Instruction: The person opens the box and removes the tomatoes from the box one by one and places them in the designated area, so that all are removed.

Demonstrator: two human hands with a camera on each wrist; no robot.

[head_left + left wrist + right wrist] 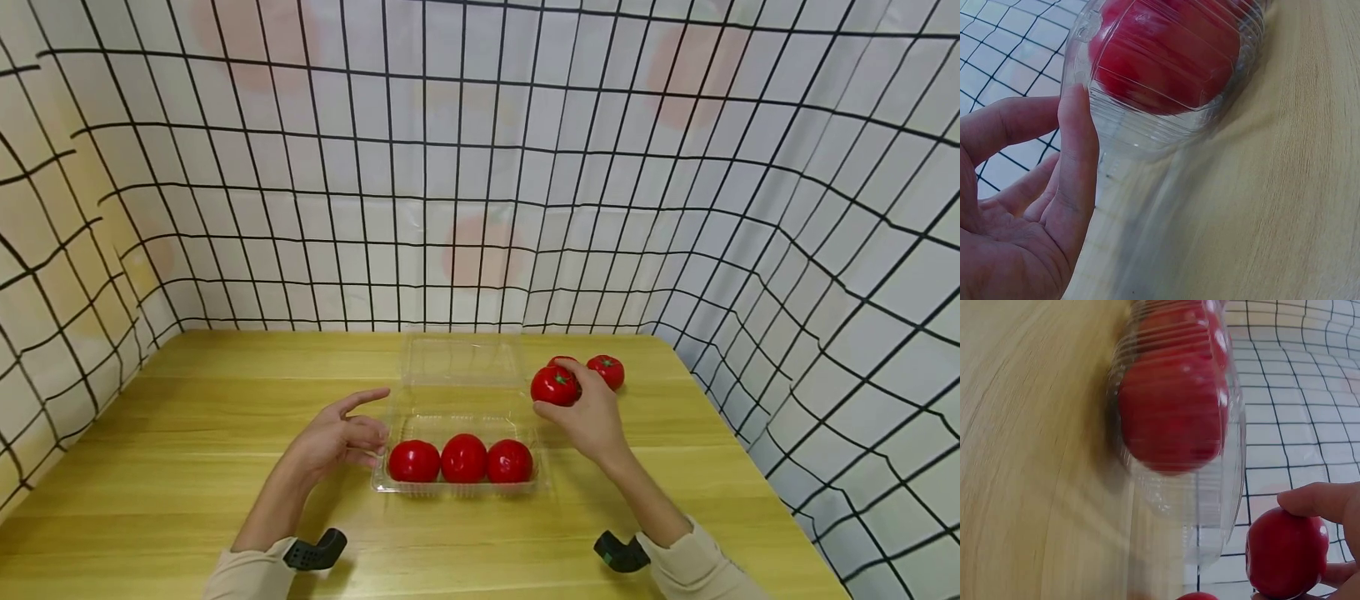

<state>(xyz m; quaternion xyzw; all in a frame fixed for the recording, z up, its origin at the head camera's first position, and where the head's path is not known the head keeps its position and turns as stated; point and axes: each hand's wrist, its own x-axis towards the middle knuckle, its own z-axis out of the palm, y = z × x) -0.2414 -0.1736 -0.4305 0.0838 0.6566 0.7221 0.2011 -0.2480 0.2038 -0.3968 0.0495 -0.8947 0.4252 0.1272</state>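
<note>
A clear plastic clamshell box (431,427) stands with its lid (461,362) folded back, away from me. Along its near side sit three red tomatoes (464,459) in a row. At the box's left end is my left hand (339,435), and in the left wrist view a fingertip (1076,103) touches the rim; the fingers look relaxed. Another tomato (553,387) is gripped between thumb and fingers of my right hand (588,417), right of the box. The right wrist view shows this held tomato (1287,553) raised beside the box wall.
Behind my right hand two more tomatoes lie on the wooden table: one tomato (606,371) with a green top, and another tomato (561,361) mostly hidden. A black wire grid (480,200) before pale sheeting encloses the back and sides of the table (225,400).
</note>
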